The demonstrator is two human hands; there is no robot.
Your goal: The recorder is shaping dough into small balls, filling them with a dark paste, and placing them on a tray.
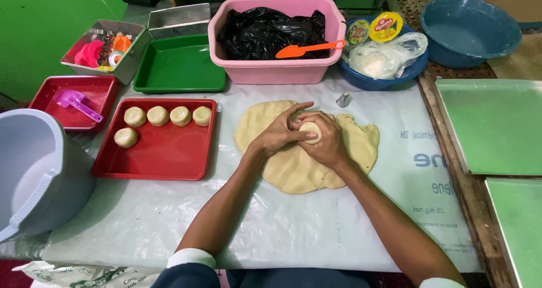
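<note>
On the table [169,220], five dough balls [158,116] filled the red tray [164,161]; both hands' fingers [291,131] cupped another ball [311,131], much flattened dough [293,172] remaining.

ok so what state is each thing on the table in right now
dough ball: cupped in both hands
left hand: fingers over ball
right hand: wrapped round ball
dough sheet: flattened, ragged edge
red tray: five balls on it
green tray: empty
pink tub: black bag, orange spatula inside

Dark sleeves [189,271], white cuffs [191,256]
</note>
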